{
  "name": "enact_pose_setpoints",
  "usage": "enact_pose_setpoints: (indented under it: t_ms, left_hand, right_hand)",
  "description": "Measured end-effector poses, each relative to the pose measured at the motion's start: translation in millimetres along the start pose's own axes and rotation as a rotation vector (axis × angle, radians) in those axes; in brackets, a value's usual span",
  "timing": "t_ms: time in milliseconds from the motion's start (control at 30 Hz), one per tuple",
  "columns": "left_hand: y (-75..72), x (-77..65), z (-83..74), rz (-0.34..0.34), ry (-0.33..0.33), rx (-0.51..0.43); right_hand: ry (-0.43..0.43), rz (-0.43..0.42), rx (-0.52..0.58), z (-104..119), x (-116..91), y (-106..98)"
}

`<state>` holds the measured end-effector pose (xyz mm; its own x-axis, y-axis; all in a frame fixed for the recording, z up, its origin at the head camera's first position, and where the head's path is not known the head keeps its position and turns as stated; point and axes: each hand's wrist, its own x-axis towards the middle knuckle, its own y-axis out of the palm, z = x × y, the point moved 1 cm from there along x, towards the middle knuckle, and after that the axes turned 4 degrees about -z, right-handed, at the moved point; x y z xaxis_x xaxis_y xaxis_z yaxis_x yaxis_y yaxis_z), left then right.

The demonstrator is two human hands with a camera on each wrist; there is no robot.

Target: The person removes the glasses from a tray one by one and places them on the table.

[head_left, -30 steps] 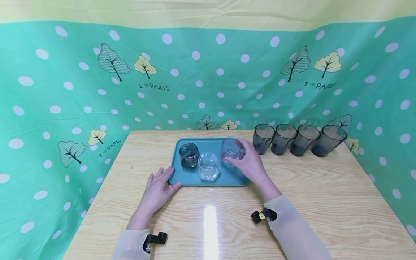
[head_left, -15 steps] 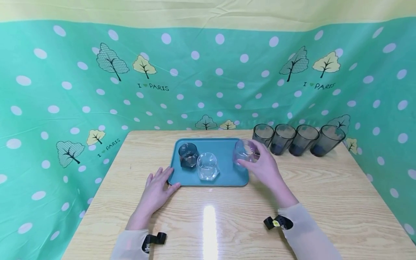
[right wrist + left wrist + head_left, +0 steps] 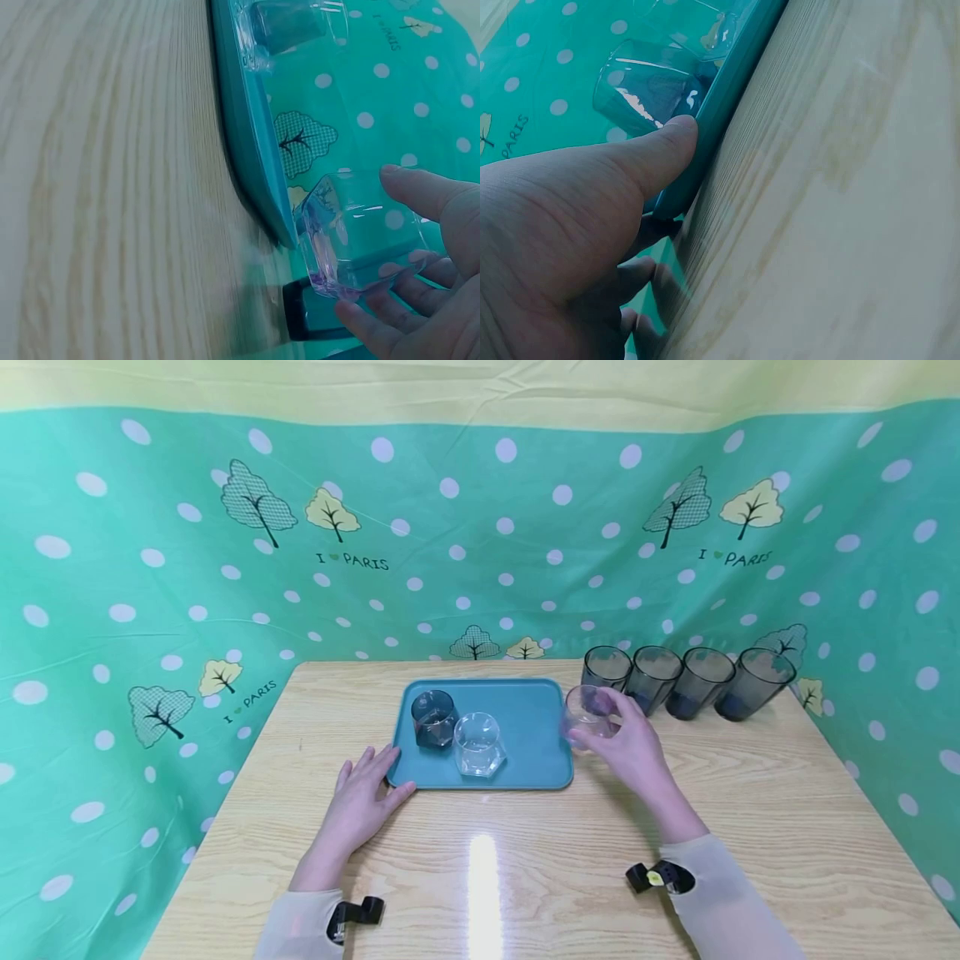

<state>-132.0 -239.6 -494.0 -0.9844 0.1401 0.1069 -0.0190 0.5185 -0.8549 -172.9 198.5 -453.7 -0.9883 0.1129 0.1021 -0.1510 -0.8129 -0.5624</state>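
Observation:
My right hand (image 3: 636, 752) grips a pinkish clear drinking glass (image 3: 585, 717) between thumb and fingers, at the right rim of a blue tray (image 3: 534, 702). In the right wrist view this glass (image 3: 360, 232) is beyond the tray's end, thumb on one side and fingers on the other. My left hand (image 3: 362, 800) rests at the tray's left front corner, fingers extended; the left wrist view has its thumb on the tray rim (image 3: 705, 142). On the tray's left half stand a dark grey glass (image 3: 435, 720) and, right of it, a clear glass (image 3: 478, 745) with an angular base.
Several tall smoked-grey tumblers (image 3: 657, 681) stand in a row at the back right of the wooden table (image 3: 750, 810), right beside the right hand. A green dotted curtain (image 3: 480, 527) hangs behind and around the table.
The right hand has carried the pinkish glass rightward, from over the tray's right part to its right rim. The left hand, tray and other glasses have stayed put.

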Motion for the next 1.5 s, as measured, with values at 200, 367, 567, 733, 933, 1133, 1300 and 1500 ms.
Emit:
enact_pose_setpoints:
  t_ms: [200,367,567,733,933,1133,1300,1500]
  left_hand:
    - [-0.2,0.1,-0.3,0.000,0.001,-0.001]
    - [-0.3,-0.2,-0.1,-0.003,0.002,0.003]
    - [-0.1,-0.8,0.4,-0.004,0.001,-0.003]
    - [0.7,-0.9,1.4,-0.004,0.004,-0.002]
    - [-0.2,0.1,1.3,0.003,0.002,-0.003]
    - [-1.4,0.1,0.9,0.006,0.003,0.000]
    - [-0.9,0.0,1.5,0.004,0.002,-0.001]
    - [0.4,-0.1,2.0,0.003,0.002,-0.002]
  right_hand:
    - [0.011,0.010,-0.007,-4.7,0.4,-2.8]
    - [0.020,0.004,-0.009,-6.2,1.4,-3.0]
    - [0.032,-0.002,-0.009,-8.0,0.9,-5.3]
    - [0.040,0.006,0.006,-11.4,-1.2,-9.2]
    - [0.026,0.012,0.015,-17.6,-6.2,-13.4]
    - [0.016,0.006,0.056,-23.6,-6.5,-16.2]
    - [0.020,0.007,0.075,-26.1,-6.4,-16.8]
    - [0.039,0.024,0.066,-26.2,-7.5,-17.7]
